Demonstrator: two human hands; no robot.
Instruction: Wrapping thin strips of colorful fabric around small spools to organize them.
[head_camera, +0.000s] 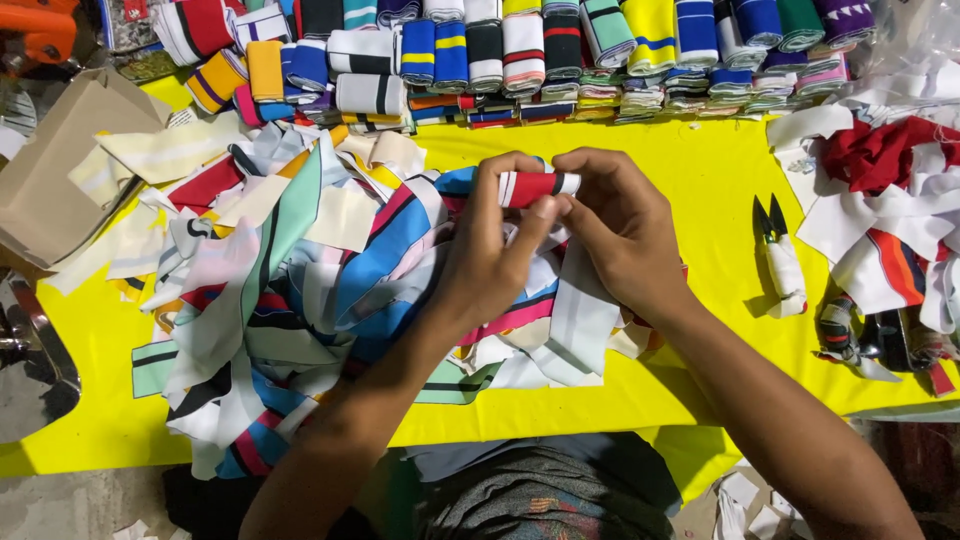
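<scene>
Both hands meet over a yellow table (700, 180). My left hand (490, 250) and my right hand (620, 230) pinch a small red, white and black striped fabric strip (535, 187), partly rolled, between the fingertips. Under the hands lies a loose heap of striped fabric strips (300, 280) in blue, white, mint, pink and red, spread over the table's left and middle. A white and grey strip (580, 320) hangs below my right palm.
Rows of rolled striped bands (520, 50) line the table's far edge. Thread snips with a white wrapped handle (782, 255) lie to the right. More red and white scraps (880, 190) pile at the far right. A cardboard box (60, 170) sits left.
</scene>
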